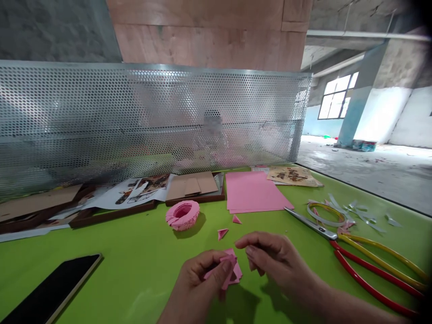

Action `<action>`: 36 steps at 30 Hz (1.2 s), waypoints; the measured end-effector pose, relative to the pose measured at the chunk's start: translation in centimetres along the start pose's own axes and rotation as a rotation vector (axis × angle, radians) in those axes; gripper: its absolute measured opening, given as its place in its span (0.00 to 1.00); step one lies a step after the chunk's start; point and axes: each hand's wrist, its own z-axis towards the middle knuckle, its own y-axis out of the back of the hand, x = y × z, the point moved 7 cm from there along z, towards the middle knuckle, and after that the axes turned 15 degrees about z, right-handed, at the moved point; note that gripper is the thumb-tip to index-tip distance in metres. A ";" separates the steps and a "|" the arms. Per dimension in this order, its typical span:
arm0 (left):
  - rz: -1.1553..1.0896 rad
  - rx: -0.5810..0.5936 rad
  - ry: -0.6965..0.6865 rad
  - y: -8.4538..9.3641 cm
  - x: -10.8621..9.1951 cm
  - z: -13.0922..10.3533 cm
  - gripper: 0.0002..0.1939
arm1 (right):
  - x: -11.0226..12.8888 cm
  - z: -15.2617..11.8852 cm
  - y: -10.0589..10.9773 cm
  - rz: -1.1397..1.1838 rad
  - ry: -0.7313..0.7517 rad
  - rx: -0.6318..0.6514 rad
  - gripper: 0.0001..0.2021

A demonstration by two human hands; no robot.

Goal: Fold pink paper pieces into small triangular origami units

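My left hand point(205, 279) pinches a small folded pink paper piece point(229, 261) between thumb and fingers. More pink paper point(238, 272) shows just behind that grip; whether it is held or lies on the table I cannot tell. To the right, my right hand point(273, 256) hovers with bent fingers slightly apart and nothing visible in it. Two small folded pink triangles point(222, 234) lie beyond my hands. Farther left sits a round pink ring of interlocked folded paper point(182, 215).
A stack of pink paper sheets point(254, 191) lies at the back. Large scissors point(332, 236) with red and yellow handles rest at right, beside a tape roll point(326, 213) and scraps. A phone point(57, 288) lies at left. Frames with cardboard point(192, 184) line a perforated metal screen point(151, 117).
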 end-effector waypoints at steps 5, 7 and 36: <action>-0.005 0.045 0.008 -0.4 0.0 -0.2 0.16 | -1.4 0.6 -0.3 0.151 -0.151 0.074 0.07; 0.054 0.062 -0.027 -0.4 -0.3 -0.1 0.16 | -1.7 0.6 -0.5 0.174 -0.184 0.086 0.06; 0.201 0.166 0.012 -1.2 0.4 -0.1 0.14 | -2.0 -0.1 -1.4 -0.117 -0.179 0.228 0.08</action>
